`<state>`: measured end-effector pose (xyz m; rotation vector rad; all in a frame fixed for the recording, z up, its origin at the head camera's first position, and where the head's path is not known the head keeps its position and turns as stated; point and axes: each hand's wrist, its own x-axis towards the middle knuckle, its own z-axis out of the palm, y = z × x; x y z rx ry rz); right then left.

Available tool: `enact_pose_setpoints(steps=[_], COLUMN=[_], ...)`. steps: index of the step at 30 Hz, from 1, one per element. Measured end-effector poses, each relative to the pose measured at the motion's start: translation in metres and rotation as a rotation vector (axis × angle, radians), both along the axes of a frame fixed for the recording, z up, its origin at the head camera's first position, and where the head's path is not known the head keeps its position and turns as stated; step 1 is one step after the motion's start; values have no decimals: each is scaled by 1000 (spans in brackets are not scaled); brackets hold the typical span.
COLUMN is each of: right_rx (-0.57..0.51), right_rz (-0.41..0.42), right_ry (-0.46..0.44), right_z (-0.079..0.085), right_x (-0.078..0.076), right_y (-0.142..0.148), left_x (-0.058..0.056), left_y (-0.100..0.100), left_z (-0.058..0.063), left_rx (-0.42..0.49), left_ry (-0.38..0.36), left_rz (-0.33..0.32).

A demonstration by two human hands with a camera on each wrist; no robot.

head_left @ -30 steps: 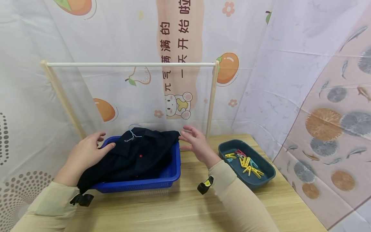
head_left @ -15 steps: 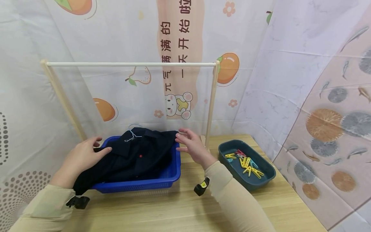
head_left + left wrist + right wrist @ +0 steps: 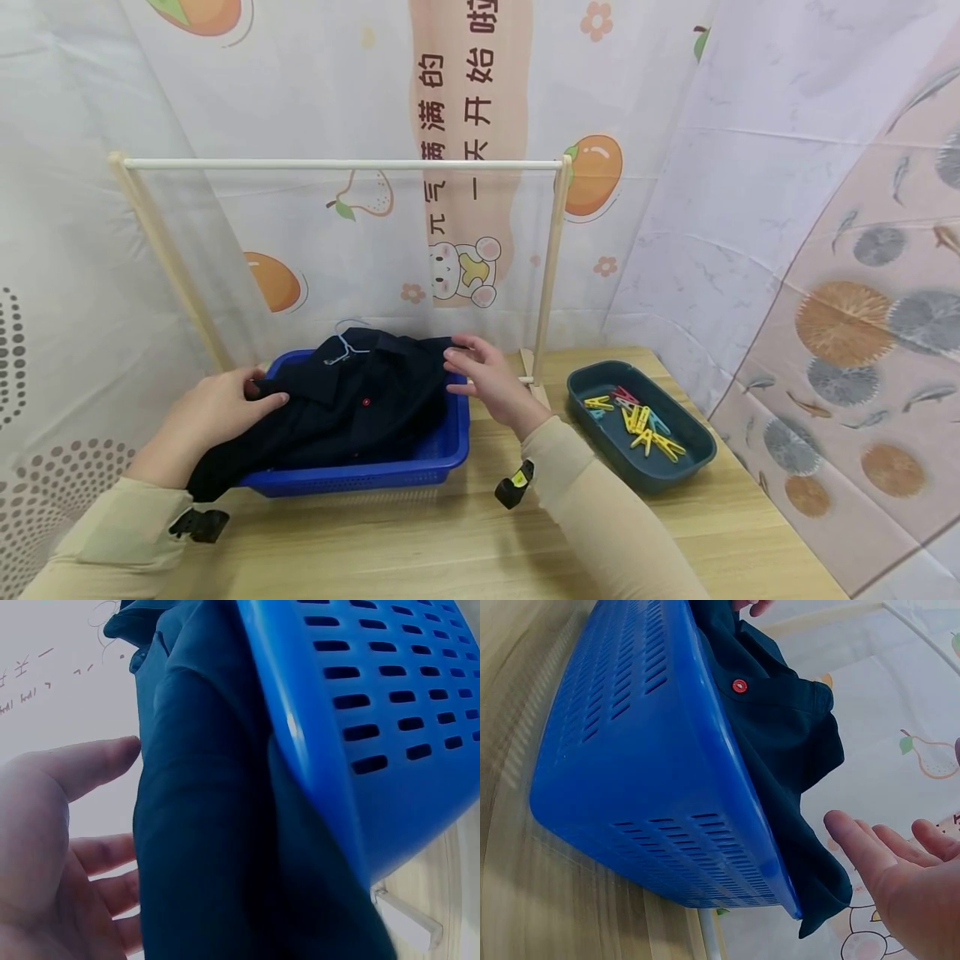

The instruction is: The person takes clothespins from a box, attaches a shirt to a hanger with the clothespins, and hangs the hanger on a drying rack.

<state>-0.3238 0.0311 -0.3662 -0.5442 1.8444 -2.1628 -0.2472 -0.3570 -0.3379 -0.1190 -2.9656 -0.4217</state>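
Observation:
A dark navy button-up garment (image 3: 390,408) with a collar and a red button lies heaped in a blue plastic basket (image 3: 360,480). A light-blue clothes hanger (image 3: 343,348) pokes out of its neck. My left hand (image 3: 213,417) is at the garment's left side, and in the left wrist view its thumb and fingers reach to the cloth (image 3: 202,787), fingertips partly hidden behind it. Over the basket's right rim, my right hand (image 3: 491,379) holds its fingers spread and relaxed. In the right wrist view a small gap separates it from the cloth (image 3: 780,742).
Behind the basket stands a wooden rack with a white rod (image 3: 345,165). A dark green tray (image 3: 667,482) at the right contains several coloured clothespins (image 3: 637,418). All stand on a wooden table (image 3: 390,550), backed by printed curtains.
My left hand has moved slightly left and down to the garment's edge. My right hand has moved a little left, toward the garment's right end. Garment and basket stay in place.

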Motion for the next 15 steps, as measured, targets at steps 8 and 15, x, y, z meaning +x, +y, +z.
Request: enact_pose_setpoints(steps=[8, 15], right_rx=[8, 20], right_rz=[14, 12], right_ry=[-15, -21], right_z=[0, -3], right_x=[1, 3], right_y=[-5, -10], left_x=[0, 0], left_y=[-1, -4], left_z=[-2, -4], left_rx=[-14, -38], left_ry=[-36, -75], left_rz=[-8, -19])
